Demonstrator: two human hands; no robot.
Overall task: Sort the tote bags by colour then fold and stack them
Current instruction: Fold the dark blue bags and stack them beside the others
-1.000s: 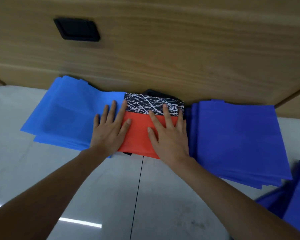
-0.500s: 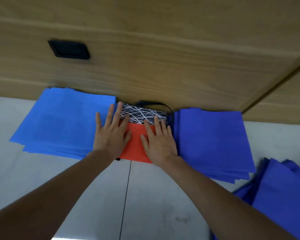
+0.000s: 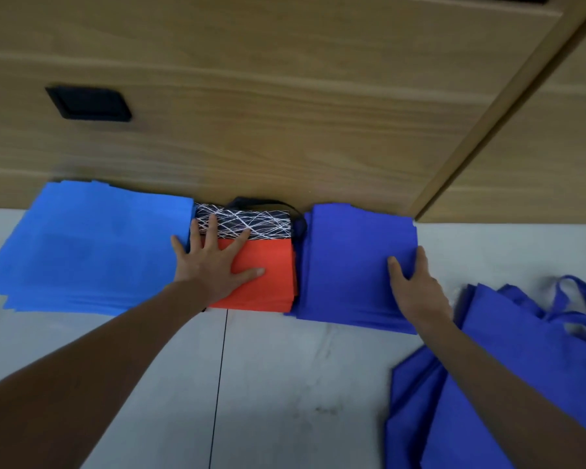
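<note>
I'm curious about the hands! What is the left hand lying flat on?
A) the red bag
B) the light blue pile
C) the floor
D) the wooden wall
A: the left hand is spread flat on the red bag, while the right hand grips the edge of the dark blue pile.

Three folded stacks were laid in a row on the floor (image 3: 285, 384) against a wooden panel (image 3: 285, 113): a light blue stack (image 3: 92, 245) at the left, a red stack (image 3: 268, 275) with a black-and-white scribbled band in the middle, and a dark blue stack (image 3: 345, 265) at the right. The left grip (image 3: 214, 265) was pressed flat on the red stack, fingers spread. The right edge of the dark blue stack was held by the right grip (image 3: 416, 289), thumb on top. Unfolded dark blue bags (image 3: 508, 350) were heaped at the far right.
</note>
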